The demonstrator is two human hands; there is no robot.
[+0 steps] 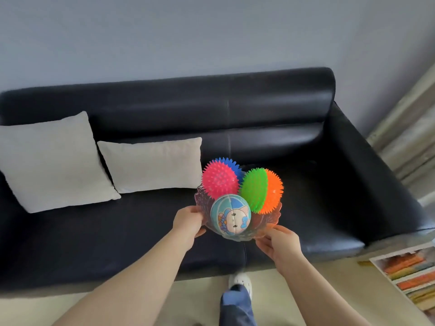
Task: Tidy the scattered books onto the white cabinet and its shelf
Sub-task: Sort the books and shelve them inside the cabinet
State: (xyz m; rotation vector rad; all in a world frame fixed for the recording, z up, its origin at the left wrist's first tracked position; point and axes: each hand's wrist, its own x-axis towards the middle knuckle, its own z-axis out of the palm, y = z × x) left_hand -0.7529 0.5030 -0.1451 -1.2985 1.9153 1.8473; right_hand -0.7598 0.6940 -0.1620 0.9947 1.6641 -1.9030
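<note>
What I'm wearing
My left forearm (pixel 141 267) and right forearm (pixel 313 285) are bare; my blue trouser leg (pixel 235 304) ends in a white shoe (pixel 242 281) with small holes.

Between the left hand (pixel 188 222) and right hand (pixel 280 243), the ribbed bowl (pixel 271 218) is clear with a pink tint. Just beyond the hands, one spiky ball (pixel 217 180) is pink and blue and the other ball (pixel 261 189) is green and orange. The smooth ball (pixel 230 216) is pale blue with a cartoon print. The sofa (pixel 306 184) is black. The book (pixel 409 271), right of the right hand, has orange and yellow stripes.
</note>
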